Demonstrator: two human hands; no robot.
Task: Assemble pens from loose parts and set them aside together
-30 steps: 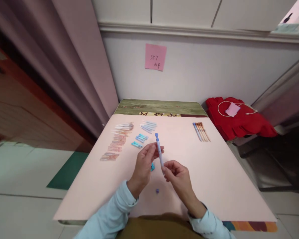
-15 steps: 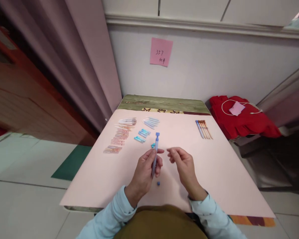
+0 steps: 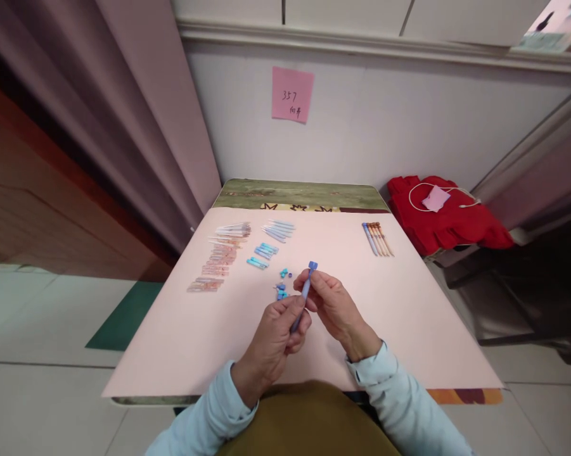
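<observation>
A blue pen [image 3: 306, 289] with a square blue top slants up between my hands over the near middle of the table. My left hand [image 3: 273, 330] is closed round its lower barrel. Just beneath the top, the fingers of my right hand [image 3: 336, 309] pinch the upper barrel. Left of the fingers lie small blue and turquoise pen parts [image 3: 282, 291]. Beyond them are turquoise pieces [image 3: 266, 251] and several light-blue pen barrels [image 3: 279, 230]. My fingers hide part of the pen.
Rows of thin pinkish and clear pen parts [image 3: 218, 259] lie on the table's left side. At the right is a row of pens [image 3: 378, 239], one blue and several tan with brown tops. A red cloth [image 3: 437, 221] with a white cable sits beyond the right edge.
My right hand has moved left and taken hold of the pen's upper part. The pen leans more to the right. The small blue piece near the front no longer shows there.
</observation>
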